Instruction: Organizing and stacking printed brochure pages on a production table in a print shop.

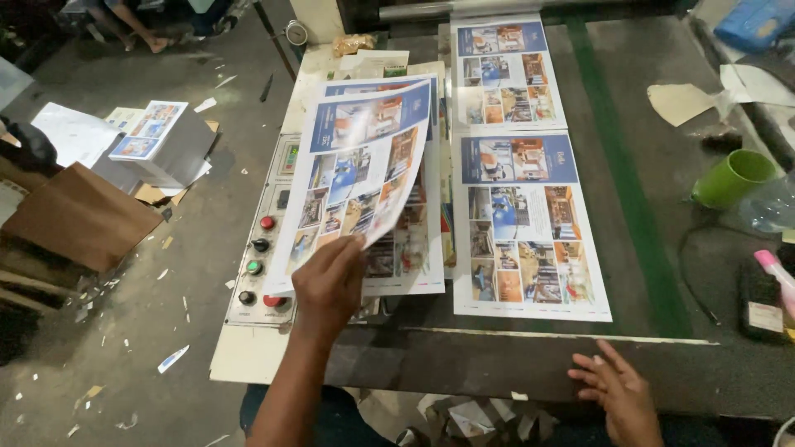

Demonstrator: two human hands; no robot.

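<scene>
My left hand (330, 281) grips the near edge of a glossy printed sheet (360, 170) and lifts it curled above a stack of the same printed sheets (414, 261) on the left part of the machine table. My right hand (617, 393) rests open with fingers spread on the table's dark front edge, holding nothing. A long printed sheet (522, 211) with photo panels lies flat on the dark bed to the right of the stack, running back to a roller at the far end.
A control panel (258, 269) with red, black and green buttons sits left of the stack. A green cup (733, 178), a plastic bottle (766, 211) and a pink-capped item (778, 273) lie at right. On the floor at left are a pile of printed sheets (153, 136), cardboard and paper scraps.
</scene>
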